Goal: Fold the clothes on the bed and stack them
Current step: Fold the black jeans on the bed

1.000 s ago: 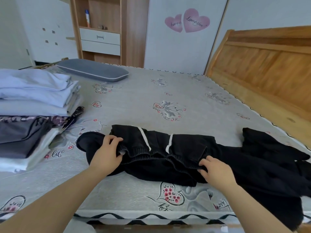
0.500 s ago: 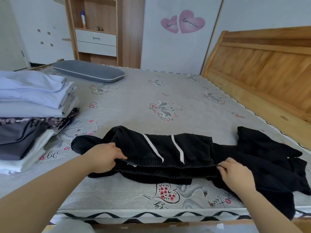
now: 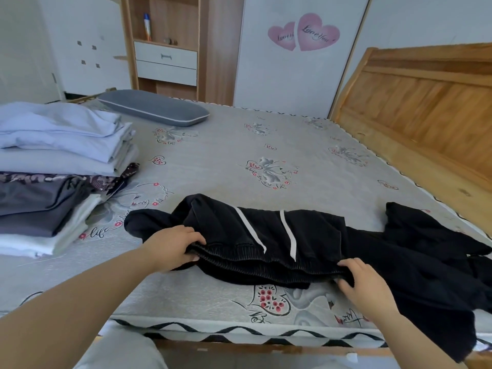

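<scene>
Black trousers (image 3: 306,235) with two white drawstrings (image 3: 287,233) lie across the near part of the bed (image 3: 266,145), their ribbed waistband facing the person and the legs trailing off to the right in a rumpled heap. The left hand (image 3: 173,246) grips the left end of the waistband, fingers curled over the top layer and thumb tucked under it. The right hand (image 3: 364,283) pinches the right end of the waistband, fingers bent round the fabric edge. Both hands are low, close to the near edge of the mattress.

At the left of the bed sits a stack of folded clothes (image 3: 53,169): pale blue pieces on top, a dark floral layer and grey items beneath, white ones at the bottom. The stack stands apart from the trousers. A grey pillow (image 3: 154,107) lies at the far left of the mattress. A wooden headboard (image 3: 426,97) runs along the right side, and a wooden shelf unit (image 3: 170,43) with white drawers stands against the far wall beside two pink heart stickers (image 3: 303,34).
</scene>
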